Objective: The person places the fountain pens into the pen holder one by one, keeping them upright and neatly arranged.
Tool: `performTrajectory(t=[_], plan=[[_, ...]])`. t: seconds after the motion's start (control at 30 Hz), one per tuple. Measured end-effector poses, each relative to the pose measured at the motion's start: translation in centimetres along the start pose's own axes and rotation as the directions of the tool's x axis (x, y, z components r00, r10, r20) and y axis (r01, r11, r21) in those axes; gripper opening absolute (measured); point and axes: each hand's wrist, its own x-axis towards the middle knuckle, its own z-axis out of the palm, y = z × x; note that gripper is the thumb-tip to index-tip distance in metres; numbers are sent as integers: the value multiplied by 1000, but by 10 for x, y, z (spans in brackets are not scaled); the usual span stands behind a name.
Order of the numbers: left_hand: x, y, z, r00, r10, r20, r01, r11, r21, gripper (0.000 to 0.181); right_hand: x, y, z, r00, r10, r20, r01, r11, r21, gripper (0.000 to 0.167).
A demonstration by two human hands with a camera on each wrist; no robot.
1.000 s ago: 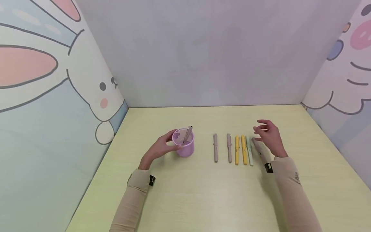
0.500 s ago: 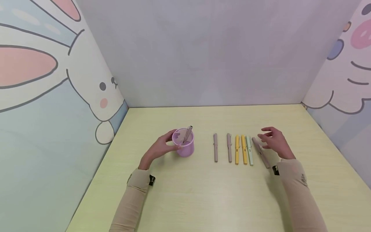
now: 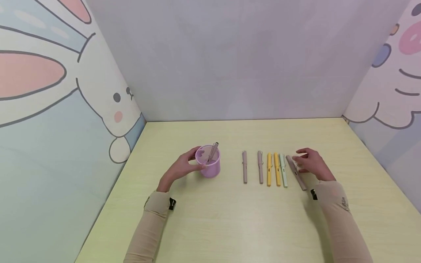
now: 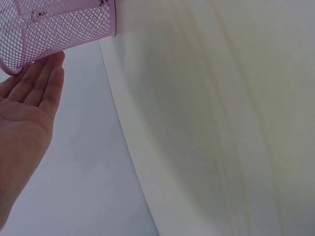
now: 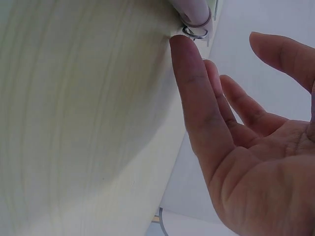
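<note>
My left hand [image 3: 182, 167] holds a pink-purple mesh pen holder [image 3: 211, 171], thumb at the near side of its rim and fingers round the far left. One mauve pen [image 3: 213, 152] leans inside it. In the left wrist view, fingers [image 4: 49, 91] lie against the mesh [image 4: 69, 32]. My right hand [image 3: 312, 164] hovers just right of a slanted mauve pen [image 3: 297, 174], fingers loosely bent and thumb apart. In the right wrist view a fingertip [image 5: 183, 46] is close to that pen's end [image 5: 196, 11]; whether they touch I cannot tell.
Left of the slanted pen lie a mint pen [image 3: 283, 171], a yellow pen [image 3: 277, 170], another yellow pen [image 3: 269, 170], a mauve pen [image 3: 260, 168] and a further mauve pen [image 3: 245, 167]. Panels with cartoon animals flank the table [image 3: 230, 219]; a grey panel [image 3: 243, 65] stands behind.
My right hand has shifted right and nearer to me, then dipped slightly beside the slanted pen, which shows more fully now. My left hand and the pen holder stay put.
</note>
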Motion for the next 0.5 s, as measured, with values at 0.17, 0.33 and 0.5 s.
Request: performTrajectory(t=[0.17,0.33,0.5], plan=[[0,1,0,1000,-6,0,6,1000,2,83,-1,-1,0,999,28,41,-27,1000,-10,62],[0,2,-1,1000,-11,1,11,1000,5,83,0,-1,0,997,51,65,-48,998,-44,61],[0,1,-1,1000,-21,2,21,1000,13,83,3,0,3,996,56,76,-50,996,-75,59]])
